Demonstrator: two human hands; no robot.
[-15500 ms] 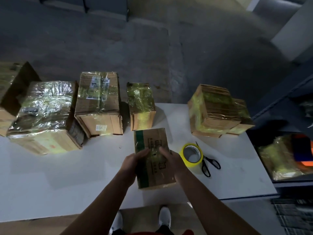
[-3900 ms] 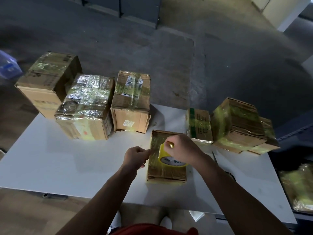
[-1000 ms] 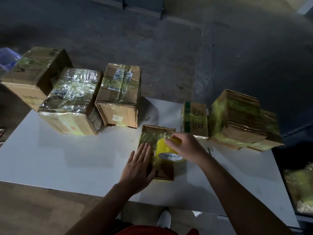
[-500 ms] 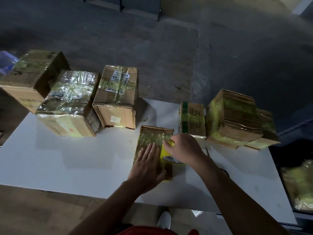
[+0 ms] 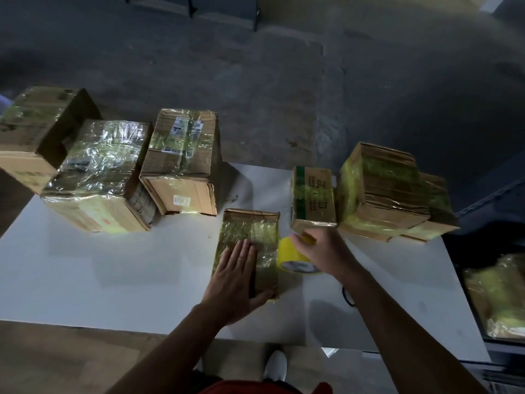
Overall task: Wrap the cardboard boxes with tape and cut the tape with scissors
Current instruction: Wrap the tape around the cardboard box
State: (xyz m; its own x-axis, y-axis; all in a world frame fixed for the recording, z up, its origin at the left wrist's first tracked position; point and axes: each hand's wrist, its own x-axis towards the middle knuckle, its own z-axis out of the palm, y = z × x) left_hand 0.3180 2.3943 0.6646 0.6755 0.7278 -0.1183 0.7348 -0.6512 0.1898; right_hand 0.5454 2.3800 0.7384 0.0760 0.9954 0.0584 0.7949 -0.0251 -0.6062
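My left hand [image 5: 237, 275] lies spread flat on the box [image 5: 250, 237]; at its three o'clock, my right hand [image 5: 324, 251] grips the tape roll [image 5: 294, 258].

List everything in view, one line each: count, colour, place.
White table: one, white, centre.
Large film-wrapped cardboard boxes: three, brown, far left.
Green-striped small cardboard box: one, brown, far side, right of centre.
Taped bundles of flat cardboard: two, brown and yellow-green, far right.
Tape-covered small cardboard box: one, brown under yellowish tape, centre.
Yellow tape roll: one, yellow, right of that box.
Black scissors: one, black, handle loop showing beside right forearm.
Plastic-wrapped bundle: one, yellowish, off the table, right edge.
White shoe: one, white, below table's near edge.
Left hand: one, flat on the centre box.
Right hand: one, grips the tape roll.
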